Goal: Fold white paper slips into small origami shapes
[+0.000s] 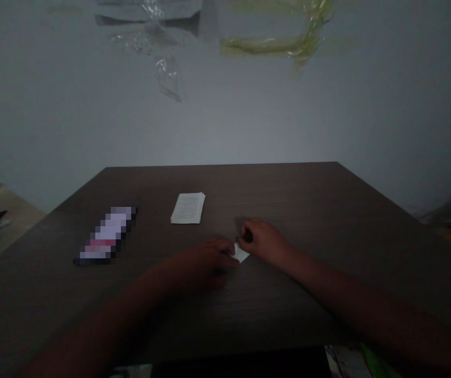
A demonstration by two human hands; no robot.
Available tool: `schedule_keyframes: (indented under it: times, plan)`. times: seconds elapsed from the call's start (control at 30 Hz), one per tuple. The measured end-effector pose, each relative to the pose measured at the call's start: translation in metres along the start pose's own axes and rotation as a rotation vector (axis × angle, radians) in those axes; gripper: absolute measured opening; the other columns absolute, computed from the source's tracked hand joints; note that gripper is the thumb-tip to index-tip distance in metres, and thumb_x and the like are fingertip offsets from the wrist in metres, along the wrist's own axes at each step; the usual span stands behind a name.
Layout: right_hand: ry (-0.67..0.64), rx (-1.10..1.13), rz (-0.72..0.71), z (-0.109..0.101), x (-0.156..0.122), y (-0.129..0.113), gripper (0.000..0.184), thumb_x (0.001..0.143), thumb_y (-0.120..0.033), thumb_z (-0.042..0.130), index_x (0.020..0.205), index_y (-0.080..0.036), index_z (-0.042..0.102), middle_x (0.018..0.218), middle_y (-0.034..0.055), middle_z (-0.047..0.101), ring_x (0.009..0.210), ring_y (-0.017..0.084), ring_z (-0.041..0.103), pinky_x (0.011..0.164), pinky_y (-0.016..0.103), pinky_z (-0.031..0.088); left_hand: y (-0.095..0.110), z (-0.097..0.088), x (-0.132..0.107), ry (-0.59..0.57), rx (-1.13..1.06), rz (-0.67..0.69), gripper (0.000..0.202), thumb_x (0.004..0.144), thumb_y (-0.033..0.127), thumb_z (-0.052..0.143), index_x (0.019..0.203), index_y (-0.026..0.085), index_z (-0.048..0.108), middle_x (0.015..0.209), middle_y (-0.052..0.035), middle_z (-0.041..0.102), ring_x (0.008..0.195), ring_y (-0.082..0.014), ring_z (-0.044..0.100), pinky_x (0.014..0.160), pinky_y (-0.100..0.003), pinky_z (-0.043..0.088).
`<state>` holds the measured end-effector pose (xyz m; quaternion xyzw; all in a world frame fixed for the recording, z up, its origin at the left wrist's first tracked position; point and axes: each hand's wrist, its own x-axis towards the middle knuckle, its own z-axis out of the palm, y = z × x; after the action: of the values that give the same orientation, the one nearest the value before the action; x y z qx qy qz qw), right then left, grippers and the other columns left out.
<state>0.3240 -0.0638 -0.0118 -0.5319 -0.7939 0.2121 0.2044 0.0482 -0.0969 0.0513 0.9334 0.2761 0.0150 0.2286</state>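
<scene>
- Head view: the right hand's fingertips (241, 242) curl round to make a small ring, with the tips close together at the top corner of a small white paper (241, 254). I cannot tell if they pinch it.
- The left hand (207, 260) has its fingers bent and a little apart. They reach over the left side of the same paper, and its thumb side is by the bottom edge. It is too dark to tell how tight they hold.
- That paper lies between the two hands, low over the brown table (307, 205), and the fingers hide part of it.
- The right hand (266, 239) comes in from the right, with its bare arm over the table.
- Past the left hand, farther back, sits a neat stack of printed paper slips (188, 208). No hand touches it.
- Well to the left lies a phone (109, 235), set at a slant. Its screen is blurred into squares.
- Behind the table is a pale wall (268, 115), with yellow tape (260, 47) and clear tape (168, 76) stuck up high.
</scene>
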Motion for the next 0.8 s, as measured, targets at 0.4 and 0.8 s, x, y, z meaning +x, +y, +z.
schedule_keyframes:
  times: [0.4,0.8]
  plan:
    - [-0.036,0.115,-0.25,-0.006,0.002,0.022,0.013,0.111,-0.015,0.085,0.113,-0.027,0.081,0.112,0.0042,0.084,0.103,0.026,0.077,0.096,0.039,0.057,-0.026,0.015,0.014,0.079,-0.069,-0.063,0.023,0.118,0.016,0.084,0.139,0.023,0.09,0.158,-0.011,0.086,0.143,-0.031,0.085,0.13,-0.047,0.068]
    - [-0.2,0.045,-0.508,-0.009,0.002,0.028,0.021,0.11,-0.031,0.106,0.126,-0.024,0.093,0.132,0.011,0.087,0.128,0.033,0.08,0.12,0.054,0.064,-0.033,0.021,0.017,0.131,0.009,-0.116,0.033,0.117,0.011,0.086,0.148,0.022,0.083,0.152,-0.0098,0.087,0.14,-0.0305,0.084,0.126,-0.042,0.067]
